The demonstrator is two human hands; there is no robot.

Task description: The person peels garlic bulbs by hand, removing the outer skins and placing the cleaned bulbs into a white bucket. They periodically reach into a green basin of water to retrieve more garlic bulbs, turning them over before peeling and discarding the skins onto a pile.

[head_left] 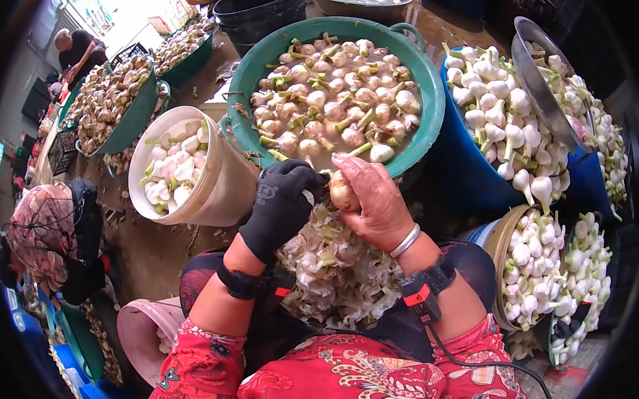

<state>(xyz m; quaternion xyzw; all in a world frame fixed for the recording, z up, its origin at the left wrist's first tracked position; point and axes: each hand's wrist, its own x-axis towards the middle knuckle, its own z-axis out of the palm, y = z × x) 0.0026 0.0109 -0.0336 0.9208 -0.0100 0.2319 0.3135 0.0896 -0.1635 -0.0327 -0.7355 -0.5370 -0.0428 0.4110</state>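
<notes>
Between my two hands, just in front of the near rim of a green tub (pixel 435 118), is a garlic bulb (pixel 343 193) with brownish skin. My right hand (pixel 376 201), bare and with a bracelet at the wrist, has its fingers wrapped round the bulb. My left hand (pixel 281 201) wears a black glove; its fingers are curled together beside the bulb's left side, and what they pinch is hidden. Many garlic bulbs (pixel 334 100) with green stem stubs lie in murky water in the tub. Below my hands a heap of peeled garlic skins (pixel 339 262) fills my lap area.
To the left stands a white bucket (pixel 224 178) of cleaned garlic, with a pink bucket (pixel 138 332) nearer me. Blue bins (pixel 466 166) heaped with white garlic crowd the right, a metal basin (pixel 540 72) tilted among them. Other people (pixel 82 53) work at the left.
</notes>
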